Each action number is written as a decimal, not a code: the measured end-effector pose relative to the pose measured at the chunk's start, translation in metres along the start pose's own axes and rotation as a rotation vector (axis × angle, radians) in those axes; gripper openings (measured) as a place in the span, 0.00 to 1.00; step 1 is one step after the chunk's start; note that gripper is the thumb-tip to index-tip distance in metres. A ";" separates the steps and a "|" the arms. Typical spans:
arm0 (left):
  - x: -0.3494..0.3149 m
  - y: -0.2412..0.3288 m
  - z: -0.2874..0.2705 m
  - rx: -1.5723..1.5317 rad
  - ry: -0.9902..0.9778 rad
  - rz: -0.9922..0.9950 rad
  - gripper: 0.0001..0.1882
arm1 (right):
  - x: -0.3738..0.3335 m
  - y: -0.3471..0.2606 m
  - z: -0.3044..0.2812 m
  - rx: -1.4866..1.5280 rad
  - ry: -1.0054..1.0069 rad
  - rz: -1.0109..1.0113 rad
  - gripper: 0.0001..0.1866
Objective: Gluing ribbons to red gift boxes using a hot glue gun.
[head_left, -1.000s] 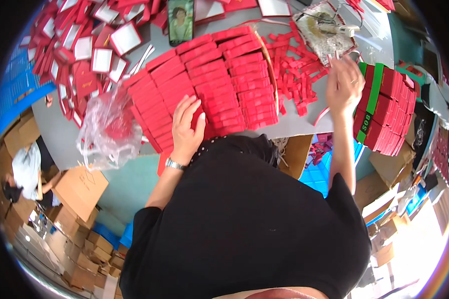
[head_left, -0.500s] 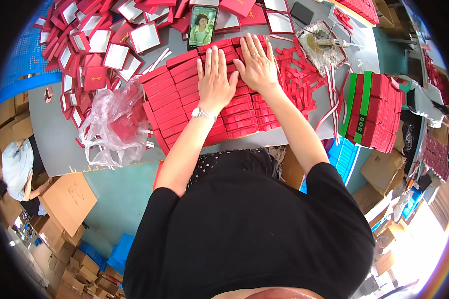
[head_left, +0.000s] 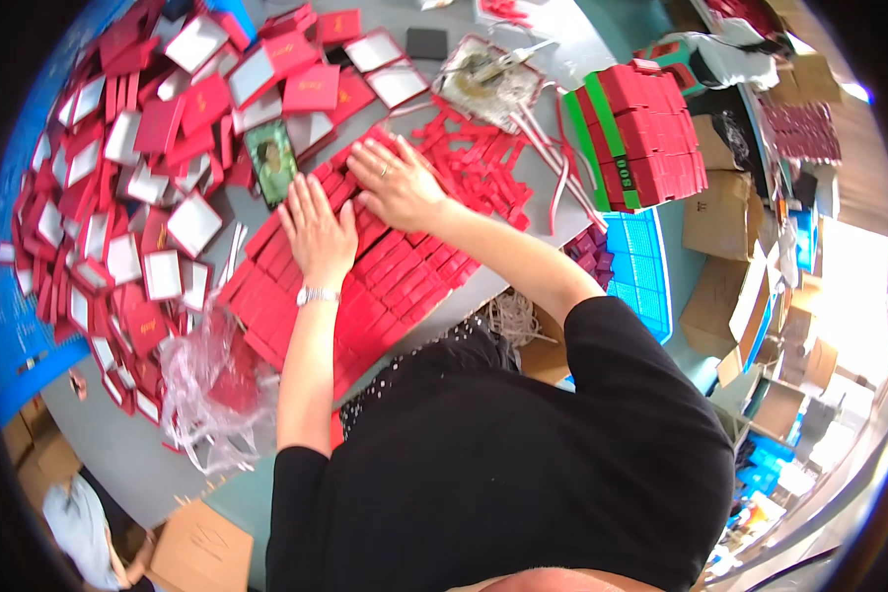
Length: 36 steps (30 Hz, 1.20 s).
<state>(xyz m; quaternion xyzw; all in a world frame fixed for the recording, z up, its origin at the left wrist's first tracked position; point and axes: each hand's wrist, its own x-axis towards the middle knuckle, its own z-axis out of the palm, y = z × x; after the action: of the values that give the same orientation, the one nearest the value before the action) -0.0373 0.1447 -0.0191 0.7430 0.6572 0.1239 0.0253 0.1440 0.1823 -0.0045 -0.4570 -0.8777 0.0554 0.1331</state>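
Observation:
Rows of small, narrow red boxes [head_left: 390, 283] lie packed side by side in a block on the grey table. My left hand [head_left: 320, 235] rests flat on the far part of this block, fingers stretched out. Just to its right, my right hand [head_left: 401, 185] also lies flat on the boxes, its fingers extended. Neither hand grips anything, and both cover part of the far rows. A phone [head_left: 271, 163] with a lit screen stands just beyond my left fingertips. Loose red strips [head_left: 479, 163] are scattered past my right hand.
Red box halves with white insides [head_left: 195, 225] are heaped at the left. A clear plastic bag [head_left: 207, 395] sits by the near left edge. Right lie a glue-stained tray [head_left: 488, 74], a green-banded red stack [head_left: 651, 128] and a blue basket [head_left: 639, 266]. Another person [head_left: 84, 528] is lower left.
The whole view has turned, so the table and block now slant and sit farther left in the picture. Both hands stay flat on the red boxes.

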 end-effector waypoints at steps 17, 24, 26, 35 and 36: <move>-0.052 0.009 -0.046 -0.363 -0.101 0.114 0.42 | -0.078 0.174 -0.030 0.277 0.403 0.813 0.23; -0.158 0.012 -0.056 -0.188 -0.400 0.156 0.56 | -0.012 0.354 -0.041 -0.187 0.007 0.537 0.47; -0.150 0.021 -0.064 -0.229 -0.358 0.131 0.57 | 0.002 0.358 -0.051 -0.236 -0.139 0.426 0.36; -0.155 0.038 -0.065 -0.133 -0.535 0.137 0.55 | 0.027 0.338 -0.114 -0.116 -0.336 0.345 0.22; -0.152 0.036 -0.062 -0.122 -0.524 0.159 0.55 | 0.022 0.331 -0.131 -0.170 -0.311 0.382 0.24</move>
<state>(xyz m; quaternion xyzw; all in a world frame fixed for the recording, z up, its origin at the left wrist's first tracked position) -0.0320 -0.0172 0.0253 0.7959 0.5594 -0.0318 0.2293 0.4296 0.3875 0.0526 -0.6100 -0.7869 0.0751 -0.0552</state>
